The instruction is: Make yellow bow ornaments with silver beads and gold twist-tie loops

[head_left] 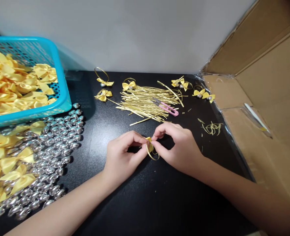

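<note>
My left hand [125, 149] and my right hand [178, 144] meet over the black table, both closed in a pinch. Between their fingertips is a small yellow ribbon bow [149, 146], mostly covered by the fingers. A gold twist tie [155, 158] forms a loop hanging below the bow, its upper part at my right thumb and forefinger. Just beyond my hands lies a pile of gold twist ties [140, 101], with pink-handled thread snips [168, 108] resting on it.
A blue basket [62, 82] of yellow bows stands at the left, with many silver beads [66, 152] and loose bows [19, 178] before it. Bows with beads and gold loops [129, 86] lie along the back. Gold scraps [211, 128] lie right, near cardboard [263, 147] holding a white-handled tool [257, 118].
</note>
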`<state>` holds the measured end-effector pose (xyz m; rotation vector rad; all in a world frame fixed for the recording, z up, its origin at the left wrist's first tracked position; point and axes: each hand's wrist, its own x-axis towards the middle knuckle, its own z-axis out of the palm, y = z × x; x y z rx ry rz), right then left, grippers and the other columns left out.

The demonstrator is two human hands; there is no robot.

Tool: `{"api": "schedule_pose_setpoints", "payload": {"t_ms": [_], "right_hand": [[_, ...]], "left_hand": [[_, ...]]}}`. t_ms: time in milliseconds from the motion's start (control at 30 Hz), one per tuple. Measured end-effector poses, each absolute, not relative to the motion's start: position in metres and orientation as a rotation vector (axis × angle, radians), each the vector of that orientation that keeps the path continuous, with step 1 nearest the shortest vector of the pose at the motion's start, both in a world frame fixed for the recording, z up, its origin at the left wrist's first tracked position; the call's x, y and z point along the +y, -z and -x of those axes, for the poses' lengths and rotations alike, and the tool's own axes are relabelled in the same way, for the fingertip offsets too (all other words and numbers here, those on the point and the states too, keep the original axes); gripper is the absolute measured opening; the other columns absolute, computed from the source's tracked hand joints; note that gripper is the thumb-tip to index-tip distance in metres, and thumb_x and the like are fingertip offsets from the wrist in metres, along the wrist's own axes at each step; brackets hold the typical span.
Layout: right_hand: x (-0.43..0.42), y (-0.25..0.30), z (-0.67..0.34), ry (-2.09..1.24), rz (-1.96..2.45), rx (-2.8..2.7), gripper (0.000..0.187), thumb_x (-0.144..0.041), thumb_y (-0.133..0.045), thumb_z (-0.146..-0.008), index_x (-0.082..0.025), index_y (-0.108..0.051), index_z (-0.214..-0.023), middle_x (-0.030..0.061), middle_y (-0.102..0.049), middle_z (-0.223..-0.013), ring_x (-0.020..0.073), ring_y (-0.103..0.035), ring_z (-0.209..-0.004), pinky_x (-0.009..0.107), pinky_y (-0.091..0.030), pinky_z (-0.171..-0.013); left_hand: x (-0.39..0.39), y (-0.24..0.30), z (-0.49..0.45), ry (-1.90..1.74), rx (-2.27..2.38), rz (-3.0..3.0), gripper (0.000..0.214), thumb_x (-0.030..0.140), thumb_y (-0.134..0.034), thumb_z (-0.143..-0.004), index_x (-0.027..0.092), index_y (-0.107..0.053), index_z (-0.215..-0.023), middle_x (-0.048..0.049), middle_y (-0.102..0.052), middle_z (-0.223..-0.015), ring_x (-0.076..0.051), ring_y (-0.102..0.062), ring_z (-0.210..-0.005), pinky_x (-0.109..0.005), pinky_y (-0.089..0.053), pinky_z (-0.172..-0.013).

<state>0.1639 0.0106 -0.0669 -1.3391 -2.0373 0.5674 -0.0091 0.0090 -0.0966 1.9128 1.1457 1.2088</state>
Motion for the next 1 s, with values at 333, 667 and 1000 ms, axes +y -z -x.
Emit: {"api": "schedule_pose_setpoints", "payload": {"t_ms": [333, 667, 1000], "right_hand": [[0.010, 0.067, -0.164, -0.455, 1.271, -2.080, 0.014, -0.009, -0.067, -0.072, -0.019, -0.058, -0.076, -0.0049, -0.065, -0.071, 0.0107, -0.059, -0.069, 0.028, -0.040, -0.073], [0.012, 0.077, -0.166, -0.355, 1.160, -2.095, 0.012, -0.011, -0.065, -0.074, -0.021, -0.059, -0.071, -0.0050, -0.066, -0.066, 0.0112, -0.060, -0.066, 0.030, -0.039, -0.074], [0.008, 0.076, -0.161, -0.494, 1.275, -1.954, 0.015, -0.013, -0.065, -0.073, -0.022, -0.054, -0.072, -0.0040, -0.066, -0.066, 0.0130, -0.060, -0.066, 0.029, -0.045, -0.071]], "left_hand": [[0.009, 0.098, 0.010, -1.177, 1.161, -1.875, 0.011, 0.014, -0.074, -0.076, 0.015, -0.063, -0.073, 0.0012, -0.068, -0.068, -0.006, -0.063, -0.059, -0.015, -0.052, -0.057], [0.008, 0.100, 0.010, -1.167, 1.145, -1.741, 0.010, 0.013, -0.072, -0.077, 0.017, -0.063, -0.074, 0.0016, -0.068, -0.069, -0.007, -0.064, -0.059, -0.016, -0.054, -0.056], [0.009, 0.094, 0.009, -1.200, 1.136, -1.785, 0.011, 0.014, -0.072, -0.076, 0.017, -0.063, -0.071, 0.0005, -0.069, -0.067, -0.009, -0.065, -0.057, -0.017, -0.055, -0.053]]}}
